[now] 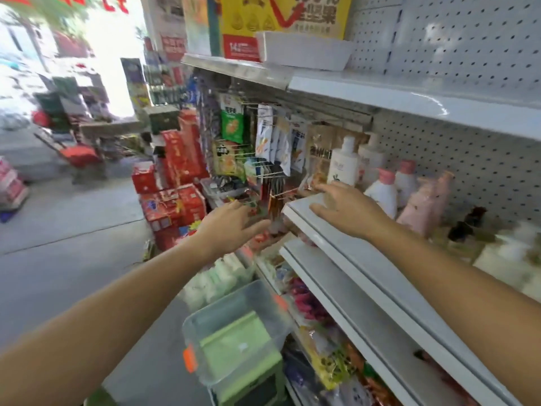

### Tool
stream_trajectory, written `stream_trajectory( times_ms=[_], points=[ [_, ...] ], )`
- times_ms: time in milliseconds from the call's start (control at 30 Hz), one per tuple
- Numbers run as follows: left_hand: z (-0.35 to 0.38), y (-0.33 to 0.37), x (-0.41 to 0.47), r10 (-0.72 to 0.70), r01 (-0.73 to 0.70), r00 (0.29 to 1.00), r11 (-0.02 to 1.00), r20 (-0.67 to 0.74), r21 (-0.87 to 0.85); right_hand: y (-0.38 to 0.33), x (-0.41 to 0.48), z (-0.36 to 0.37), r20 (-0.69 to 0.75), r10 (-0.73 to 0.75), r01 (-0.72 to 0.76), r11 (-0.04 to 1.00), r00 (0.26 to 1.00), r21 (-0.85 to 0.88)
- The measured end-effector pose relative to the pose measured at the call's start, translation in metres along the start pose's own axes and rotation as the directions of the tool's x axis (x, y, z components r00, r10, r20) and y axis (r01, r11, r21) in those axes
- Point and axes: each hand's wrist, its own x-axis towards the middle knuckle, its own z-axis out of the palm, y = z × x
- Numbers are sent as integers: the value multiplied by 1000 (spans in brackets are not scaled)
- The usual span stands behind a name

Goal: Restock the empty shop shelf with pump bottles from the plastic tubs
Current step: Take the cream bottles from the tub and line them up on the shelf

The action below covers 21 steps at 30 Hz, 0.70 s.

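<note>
Two hands, the left hand (234, 222) and right hand (347, 213), hold nothing with fingers (328, 189) wide, and the smooth pump bottles (383, 196) look slippery, so grab their fat middles.

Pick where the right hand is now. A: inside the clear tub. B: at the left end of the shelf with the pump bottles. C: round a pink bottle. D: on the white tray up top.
B: the right hand is at the left corner of the shelf, short of the pump bottles.
</note>
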Motion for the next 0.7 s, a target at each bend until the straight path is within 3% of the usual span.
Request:
stream_trajectory(
  times_ms=[133, 267, 500, 700],
  points=[
    [21, -69, -31, -177, 179, 983, 983, 43, -31, -56, 50, 60, 85, -156, 154, 988, 984, 32],
    [59, -123, -40, -304, 310, 949, 947, 78, -80, -96, 95, 128, 197, -222, 215, 975, 955, 56],
    [141, -191, -33, -411, 445, 879, 889, 242, -109, -131, 146, 239, 387, -223, 185, 974, 895, 134],
    [208, -229, -17, -510, 575, 784, 811, 355, -105, -119, 182, 327, 529, -212, 147, 976, 822, 163]
  ],
)
